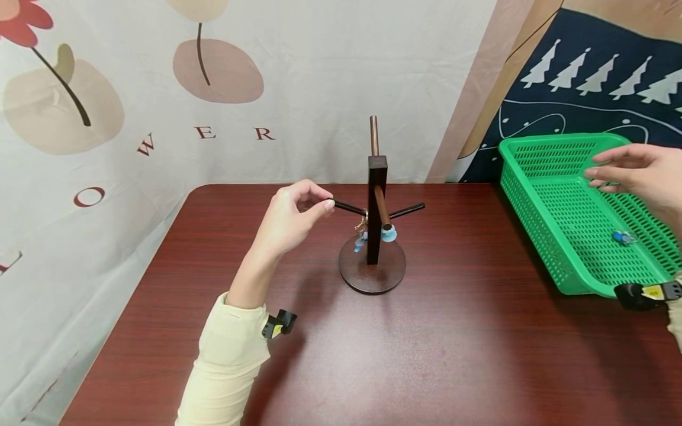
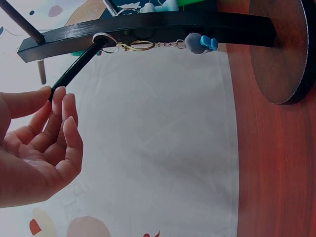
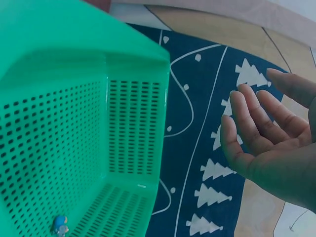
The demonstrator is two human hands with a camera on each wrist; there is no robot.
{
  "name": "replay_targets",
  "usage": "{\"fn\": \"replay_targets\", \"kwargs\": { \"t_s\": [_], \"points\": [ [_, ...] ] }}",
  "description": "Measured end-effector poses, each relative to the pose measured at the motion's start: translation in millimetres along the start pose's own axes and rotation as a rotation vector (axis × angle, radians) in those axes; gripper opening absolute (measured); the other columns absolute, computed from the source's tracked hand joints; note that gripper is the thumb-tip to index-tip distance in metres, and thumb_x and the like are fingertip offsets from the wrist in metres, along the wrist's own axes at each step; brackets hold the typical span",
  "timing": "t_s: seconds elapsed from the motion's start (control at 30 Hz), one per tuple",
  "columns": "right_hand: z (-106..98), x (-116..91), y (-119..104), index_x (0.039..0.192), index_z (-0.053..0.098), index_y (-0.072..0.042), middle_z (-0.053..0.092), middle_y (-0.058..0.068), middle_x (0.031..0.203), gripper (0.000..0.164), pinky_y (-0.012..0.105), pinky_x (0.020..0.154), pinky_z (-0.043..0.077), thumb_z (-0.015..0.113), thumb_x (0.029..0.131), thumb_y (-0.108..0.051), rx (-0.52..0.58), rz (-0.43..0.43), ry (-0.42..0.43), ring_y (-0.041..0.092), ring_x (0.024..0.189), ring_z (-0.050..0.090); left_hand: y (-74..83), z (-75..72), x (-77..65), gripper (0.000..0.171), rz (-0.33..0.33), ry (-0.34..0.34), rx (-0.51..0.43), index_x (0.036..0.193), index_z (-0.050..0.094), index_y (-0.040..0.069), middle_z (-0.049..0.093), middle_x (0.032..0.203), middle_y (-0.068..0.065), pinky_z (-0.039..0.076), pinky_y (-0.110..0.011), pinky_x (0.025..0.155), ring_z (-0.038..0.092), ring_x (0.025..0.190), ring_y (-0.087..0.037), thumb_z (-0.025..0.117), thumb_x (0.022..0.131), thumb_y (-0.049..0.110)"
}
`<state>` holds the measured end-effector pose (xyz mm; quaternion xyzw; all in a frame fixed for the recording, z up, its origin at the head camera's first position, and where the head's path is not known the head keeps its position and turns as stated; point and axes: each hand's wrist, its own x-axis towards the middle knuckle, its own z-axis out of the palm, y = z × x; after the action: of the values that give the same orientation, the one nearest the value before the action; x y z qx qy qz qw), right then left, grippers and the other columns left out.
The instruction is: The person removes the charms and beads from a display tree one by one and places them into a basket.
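Note:
A dark wooden stand (image 1: 377, 177) with several pegs rises from a round base. My left hand (image 1: 290, 216) pinches the outer end of its left black peg (image 1: 348, 207) between thumb and fingertips. Near the post on that peg hangs a keychain (image 2: 197, 43) with a gold clasp, short chain and grey-blue figure. A light-blue charm (image 1: 389, 234) shows under the front peg, partly hidden. My right hand (image 1: 642, 177) is held over the green basket (image 1: 543, 236) with fingers loosely extended, holding nothing. In the basket lies a small blue figure (image 1: 622, 237).
The stand is on a reddish-brown wooden table (image 1: 426, 355), with the basket at the right. Behind the table hangs a pale printed cloth (image 1: 341, 77); a dark blue one with white trees (image 1: 586, 106) is behind the basket.

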<state>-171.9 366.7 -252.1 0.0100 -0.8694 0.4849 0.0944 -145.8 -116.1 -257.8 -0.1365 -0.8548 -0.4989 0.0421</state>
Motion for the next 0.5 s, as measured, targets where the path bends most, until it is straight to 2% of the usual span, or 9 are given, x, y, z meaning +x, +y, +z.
{"fn": "replay_targets", "kwargs": {
  "t_s": [0.1, 0.37, 0.5],
  "points": [
    [3.9, 0.2, -6.4, 0.086, 0.060, -0.033, 0.061, -0.023, 0.068, 0.031, 0.011, 0.052, 0.044, 0.058, 0.087, -0.002, 0.014, -0.004, -0.009, -0.005, 0.058, 0.059, 0.0, 0.0, 0.1, 0.010, -0.001, -0.002, 0.002, 0.093, 0.064, 0.003, 0.067, 0.080, -0.013, 0.041, -0.027, 0.062, 0.060, 0.069, -0.015, 0.064, 0.084, 0.007],
    [18.6, 0.8, -24.7, 0.092, 0.061, -0.025, 0.060, -0.022, 0.072, 0.015, 0.012, 0.053, 0.046, 0.065, 0.084, -0.012, -0.057, 0.054, -0.041, -0.003, 0.060, 0.060, 0.0, -0.1, 0.2, 0.009, 0.000, -0.003, 0.004, 0.093, 0.064, 0.003, 0.067, 0.079, -0.010, 0.041, -0.027, 0.062, 0.061, 0.069, -0.015, 0.064, 0.084, 0.008],
    [26.9, -1.3, -32.0, 0.095, 0.062, -0.022, 0.063, -0.019, 0.074, 0.015, 0.012, 0.056, 0.046, 0.067, 0.083, -0.014, -0.029, 0.042, -0.068, -0.001, 0.063, 0.061, -0.1, -0.2, 0.3, 0.010, -0.003, -0.006, 0.001, 0.093, 0.064, 0.003, 0.067, 0.079, -0.010, 0.041, -0.027, 0.063, 0.061, 0.070, -0.015, 0.064, 0.085, 0.008]
  ]
}}
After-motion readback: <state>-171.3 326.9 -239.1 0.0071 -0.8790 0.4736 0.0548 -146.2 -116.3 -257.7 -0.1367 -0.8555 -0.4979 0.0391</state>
